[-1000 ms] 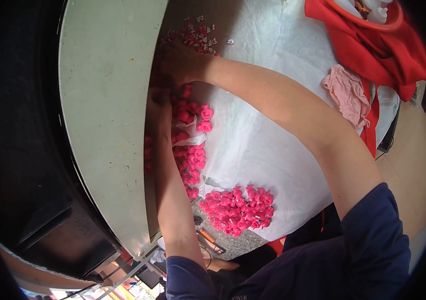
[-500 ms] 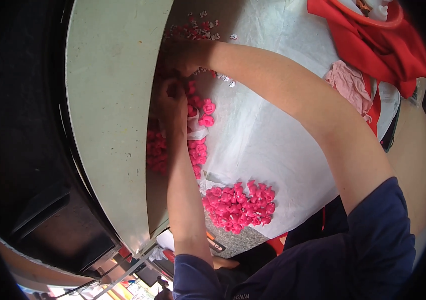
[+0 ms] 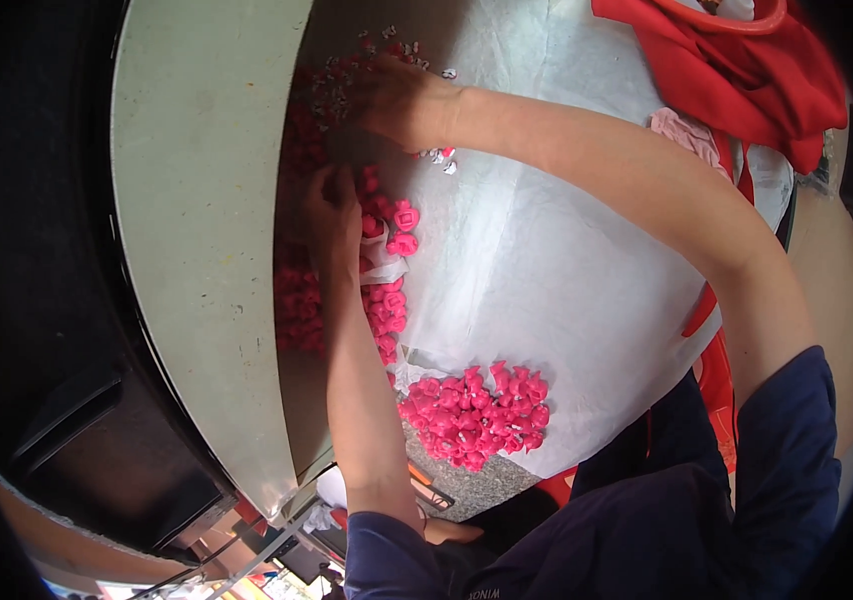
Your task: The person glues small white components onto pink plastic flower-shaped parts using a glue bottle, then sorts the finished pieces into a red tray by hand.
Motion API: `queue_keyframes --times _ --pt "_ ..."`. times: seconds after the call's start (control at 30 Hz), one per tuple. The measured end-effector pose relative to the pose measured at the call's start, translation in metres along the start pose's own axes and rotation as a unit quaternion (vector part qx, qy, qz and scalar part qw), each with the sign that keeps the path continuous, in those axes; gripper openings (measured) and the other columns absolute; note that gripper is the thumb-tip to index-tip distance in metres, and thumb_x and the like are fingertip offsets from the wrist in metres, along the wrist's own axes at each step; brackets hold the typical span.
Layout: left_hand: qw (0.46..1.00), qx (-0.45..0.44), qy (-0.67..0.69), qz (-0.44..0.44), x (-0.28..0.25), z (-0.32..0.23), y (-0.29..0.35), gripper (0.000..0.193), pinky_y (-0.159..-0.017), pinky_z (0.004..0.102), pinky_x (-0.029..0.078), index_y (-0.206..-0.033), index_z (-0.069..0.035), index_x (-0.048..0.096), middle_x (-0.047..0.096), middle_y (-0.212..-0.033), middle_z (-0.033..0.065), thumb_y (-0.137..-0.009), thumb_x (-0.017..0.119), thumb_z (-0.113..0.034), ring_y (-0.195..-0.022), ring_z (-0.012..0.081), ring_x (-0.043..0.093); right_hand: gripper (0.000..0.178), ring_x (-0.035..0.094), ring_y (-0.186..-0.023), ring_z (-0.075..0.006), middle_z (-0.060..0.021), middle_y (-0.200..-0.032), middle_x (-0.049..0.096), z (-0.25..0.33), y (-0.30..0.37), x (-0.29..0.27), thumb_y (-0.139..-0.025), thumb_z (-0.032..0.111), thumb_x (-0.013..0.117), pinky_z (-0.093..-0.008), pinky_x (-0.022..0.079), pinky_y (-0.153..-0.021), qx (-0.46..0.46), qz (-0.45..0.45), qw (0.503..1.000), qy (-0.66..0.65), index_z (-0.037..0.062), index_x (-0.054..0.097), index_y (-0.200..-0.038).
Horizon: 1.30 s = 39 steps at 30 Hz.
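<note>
My left hand [image 3: 335, 215] is over a heap of small bright pink moulded pieces [image 3: 387, 305], with thumb and fingers curled into a pinch. Whatever lies between its fingertips is lost in shadow. Farther up, my right hand [image 3: 407, 103] reaches among small white-and-pink pieces [image 3: 392, 45] scattered in the shade. Its fingertips are dark, so I cannot tell what they touch. A crumpled white sheet [image 3: 384, 268] lies among the pink pieces beside my left wrist. Nearer me, a separate cluster of pink figure-like pieces [image 3: 475, 415] sits at the edge of the white covering [image 3: 547, 280].
A long pale panel [image 3: 202, 240] runs along the left, overhanging the shaded pieces. At the upper right are red cloth [image 3: 747, 90], a red container rim [image 3: 717, 20] and a crumpled pink cloth [image 3: 685, 135]. Speckled grey surface [image 3: 477, 488] shows below the cluster.
My right hand has moved up and away from my left hand, over the small white-and-pink pieces. My left hand stays pinched near the same spot. The whole view has shifted slightly.
</note>
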<state>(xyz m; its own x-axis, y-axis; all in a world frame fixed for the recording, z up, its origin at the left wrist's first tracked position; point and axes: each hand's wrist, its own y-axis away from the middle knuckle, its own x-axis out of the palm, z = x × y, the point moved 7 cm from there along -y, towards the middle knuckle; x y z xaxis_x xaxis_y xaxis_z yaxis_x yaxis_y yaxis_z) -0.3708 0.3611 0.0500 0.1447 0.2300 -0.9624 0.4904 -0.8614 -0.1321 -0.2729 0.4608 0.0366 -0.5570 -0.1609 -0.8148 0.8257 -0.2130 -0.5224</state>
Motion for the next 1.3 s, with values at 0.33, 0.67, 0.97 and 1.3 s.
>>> queue_keyframes --times 0.33,0.67,0.97,1.3 --pt "0.999 -0.011 0.035 -0.024 0.006 0.003 0.003 0.021 -0.079 0.0358 0.044 -0.092 -0.003 0.062 0.061 -0.092 0.0148 -0.079 0.059 -0.019 -0.089 0.0287 0.056 0.032 0.042 -0.113 -0.0234 -0.0046 -0.116 0.051 -0.020 -0.073 0.072 -0.075 0.024 0.051 -0.0435 0.029 -0.094 0.169 0.056 0.980 0.093 0.0145 0.059 -0.104" --pt "0.998 0.014 0.060 -0.018 -0.001 0.013 0.008 0.019 -0.079 0.0348 0.043 -0.093 -0.003 0.062 0.061 -0.091 0.0147 -0.078 0.059 -0.013 -0.087 0.0278 0.057 0.039 0.042 -0.113 -0.0244 -0.0058 -0.114 0.053 -0.044 -0.051 0.023 -0.073 0.026 0.056 -0.0472 0.032 -0.091 0.155 0.139 0.976 0.063 0.0131 0.056 -0.110" --pt "0.999 0.001 0.048 0.007 0.005 0.000 -0.004 0.021 -0.082 0.0328 0.042 -0.097 -0.002 0.060 0.061 -0.096 0.0138 -0.081 0.056 -0.015 -0.092 0.0243 0.056 0.028 0.048 -0.109 -0.0221 -0.0054 -0.107 0.058 -0.040 -0.083 0.065 -0.076 0.018 0.050 -0.0454 0.033 -0.091 0.152 0.038 0.986 0.054 0.0147 0.062 -0.101" --pt "0.984 0.108 -0.141 0.028 0.025 0.008 -0.072 0.040 -0.096 0.0356 0.033 -0.119 -0.002 0.047 0.047 -0.121 0.0196 -0.088 0.044 -0.026 -0.112 0.0325 0.045 0.019 0.056 -0.095 -0.0243 -0.0042 -0.093 0.062 -0.054 -0.106 0.032 -0.073 0.017 0.053 -0.0486 0.035 -0.088 0.113 -0.010 0.993 0.016 0.0125 0.065 -0.088"
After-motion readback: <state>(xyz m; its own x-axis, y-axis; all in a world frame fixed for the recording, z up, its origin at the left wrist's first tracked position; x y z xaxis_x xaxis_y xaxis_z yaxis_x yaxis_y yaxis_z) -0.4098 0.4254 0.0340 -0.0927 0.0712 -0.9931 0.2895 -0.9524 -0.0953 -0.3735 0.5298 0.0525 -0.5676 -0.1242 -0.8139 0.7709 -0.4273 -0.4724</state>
